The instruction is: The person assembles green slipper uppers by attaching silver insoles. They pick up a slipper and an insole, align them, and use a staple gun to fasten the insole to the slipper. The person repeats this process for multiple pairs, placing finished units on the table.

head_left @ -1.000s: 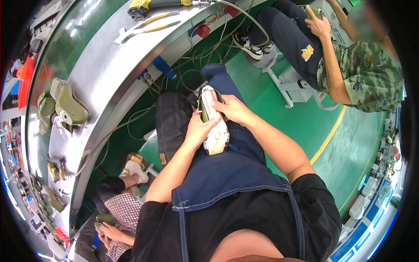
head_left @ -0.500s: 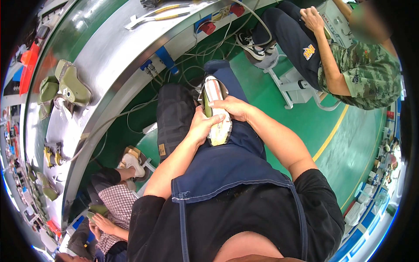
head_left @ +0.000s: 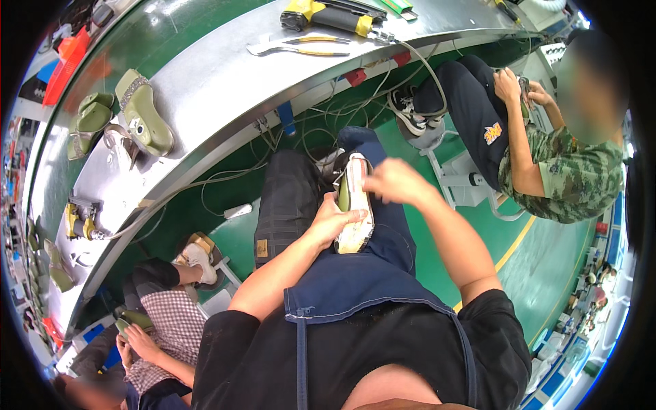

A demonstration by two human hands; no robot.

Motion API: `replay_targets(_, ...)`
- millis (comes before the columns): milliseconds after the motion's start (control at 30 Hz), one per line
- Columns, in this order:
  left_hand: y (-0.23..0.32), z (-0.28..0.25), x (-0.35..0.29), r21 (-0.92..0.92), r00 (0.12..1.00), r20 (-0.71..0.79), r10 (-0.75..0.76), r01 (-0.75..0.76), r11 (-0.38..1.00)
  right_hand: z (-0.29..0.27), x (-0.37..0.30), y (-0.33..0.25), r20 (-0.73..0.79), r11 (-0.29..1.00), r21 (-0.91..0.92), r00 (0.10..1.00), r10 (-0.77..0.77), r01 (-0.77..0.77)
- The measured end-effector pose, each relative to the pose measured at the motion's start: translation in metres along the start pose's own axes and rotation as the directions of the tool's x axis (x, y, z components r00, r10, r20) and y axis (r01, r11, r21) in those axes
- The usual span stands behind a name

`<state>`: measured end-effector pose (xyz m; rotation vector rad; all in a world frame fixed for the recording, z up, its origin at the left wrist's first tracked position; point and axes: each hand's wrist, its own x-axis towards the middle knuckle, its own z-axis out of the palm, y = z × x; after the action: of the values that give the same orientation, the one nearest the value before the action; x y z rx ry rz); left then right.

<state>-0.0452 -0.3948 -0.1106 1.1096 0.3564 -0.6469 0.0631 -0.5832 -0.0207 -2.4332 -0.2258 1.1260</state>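
Note:
A shoe (head_left: 356,229) rests on my lap with its pale, unfinished underside up and a green edge on its left. My left hand (head_left: 331,220) grips its side, the thumb lying across the underside. Beside the shoe's right edge, toward its far end, my right hand (head_left: 400,182) is raised with the fingers bent. Motion smears those fingers, and I cannot see whether they touch the shoe or hold anything.
Along the curved metal bench (head_left: 198,89) lie green sandals (head_left: 148,126), pliers (head_left: 301,45) and a yellow-black air stapler (head_left: 328,17). Cables (head_left: 328,113) hang below it. One co-worker (head_left: 574,164) sits at the right, another (head_left: 174,318) at the lower left, both handling shoes.
My right hand has come off the shoe and moved up to the right. The left hand keeps its hold. The view has shifted, bringing the air stapler into sight on the bench.

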Motion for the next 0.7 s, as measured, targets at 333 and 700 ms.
replay_targets(333,0.009,0.002,-0.004,-0.001,1.0,0.014,-0.023,0.023,1.0,-0.096,0.131,-0.14,-0.641,0.685,-0.671,0.241,-0.729,0.285)
replay_targets(700,0.011,0.003,-0.005,-0.011,0.999,0.042,-0.026,0.027,1.0,-0.046,0.047,-0.092,-0.589,0.815,-0.517,0.582,-0.56,0.261)
